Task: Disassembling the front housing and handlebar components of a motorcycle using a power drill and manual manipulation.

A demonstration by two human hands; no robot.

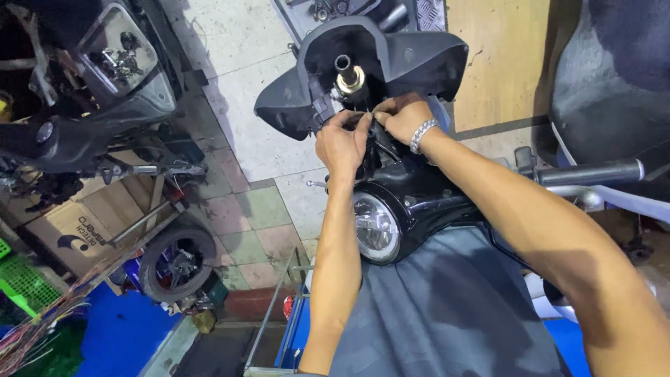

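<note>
While a grey cloth (pixel 447 314) is spread low in the view, a black scooter front (pixel 419 199) with a round headlight (pixel 375 227) is seen above it — and above that, a dark handlebar cover (pixel 419 59) around a brass-collared steering stem (pixel 349 75). Just below the stem, black wiring (pixel 370 136) is pinched by the left hand (pixel 340 143) and the right hand (pixel 405 117), fingers curled close together. A silver bracelet (pixel 422 134) is worn on the right wrist.

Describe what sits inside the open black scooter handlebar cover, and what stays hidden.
Inside the handlebar cover a brass-collared steering stem stands upright beside a black connector. The left hand and right hand cover the parts they grip below it.
</note>
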